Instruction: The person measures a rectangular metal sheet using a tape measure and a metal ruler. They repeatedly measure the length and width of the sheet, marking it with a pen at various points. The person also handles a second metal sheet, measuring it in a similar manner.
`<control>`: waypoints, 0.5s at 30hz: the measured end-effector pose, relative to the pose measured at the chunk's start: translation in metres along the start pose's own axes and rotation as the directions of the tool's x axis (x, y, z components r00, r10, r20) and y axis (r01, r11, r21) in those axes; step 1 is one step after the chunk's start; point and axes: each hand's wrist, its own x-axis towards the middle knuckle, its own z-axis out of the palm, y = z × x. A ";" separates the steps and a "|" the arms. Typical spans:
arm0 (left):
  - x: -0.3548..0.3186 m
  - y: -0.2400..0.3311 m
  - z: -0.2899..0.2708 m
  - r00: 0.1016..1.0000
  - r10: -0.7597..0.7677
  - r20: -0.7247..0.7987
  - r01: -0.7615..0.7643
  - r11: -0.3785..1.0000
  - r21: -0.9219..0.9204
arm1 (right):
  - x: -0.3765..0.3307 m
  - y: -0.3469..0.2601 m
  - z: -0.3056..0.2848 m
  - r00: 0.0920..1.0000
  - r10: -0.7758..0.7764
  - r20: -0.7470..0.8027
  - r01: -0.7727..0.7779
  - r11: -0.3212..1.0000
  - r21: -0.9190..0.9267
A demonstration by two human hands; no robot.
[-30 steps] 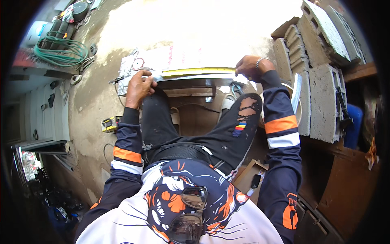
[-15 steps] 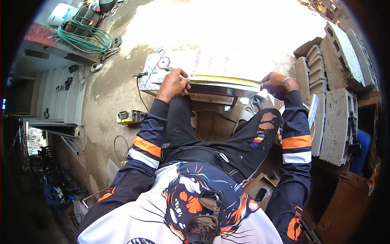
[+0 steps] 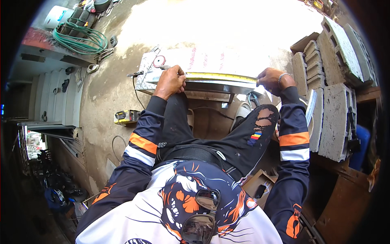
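Note:
A yellow tape measure blade [image 3: 221, 77] runs straight between my two hands, along a grey metal strip [image 3: 217, 86] at the near edge of a low bench. My left hand [image 3: 170, 82] is closed at the left end of the blade, fingers pinched together. At the other end, my right hand [image 3: 271, 79] pinches the blade with bent fingers. Whether either hand also grips the metal strip is hidden. A round red-rimmed piece [image 3: 159, 61] lies on the bench top [image 3: 147, 65], just beyond my left hand.
Grey concrete blocks [image 3: 336, 122] are stacked on the right. On the floor at left sits a yellow-and-black device [image 3: 126, 117]; a cable [image 3: 136, 91] hangs by the bench's left end. A coiled green hose [image 3: 79, 40] lies farther back. An open cardboard box [image 3: 256, 185] is beside my right leg.
The whole view has shifted slightly, so the scene sits a little farther left. Both hands keep their closed grip at the blade's ends, and the blade stays stretched between them.

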 end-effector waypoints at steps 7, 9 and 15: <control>0.007 0.009 -0.012 0.981 -0.114 0.159 0.096 0.989 0.114 | 0.000 -0.002 0.002 0.999 0.048 0.013 -0.048 0.999 0.017; 0.018 0.002 -0.022 0.911 -0.208 0.357 0.103 0.951 0.291 | 0.000 -0.005 0.002 0.998 0.056 0.026 -0.057 0.998 0.016; 0.001 0.019 -0.047 0.928 -0.110 0.356 0.073 0.991 0.116 | -0.013 -0.006 -0.001 0.997 0.064 0.036 -0.065 0.998 0.026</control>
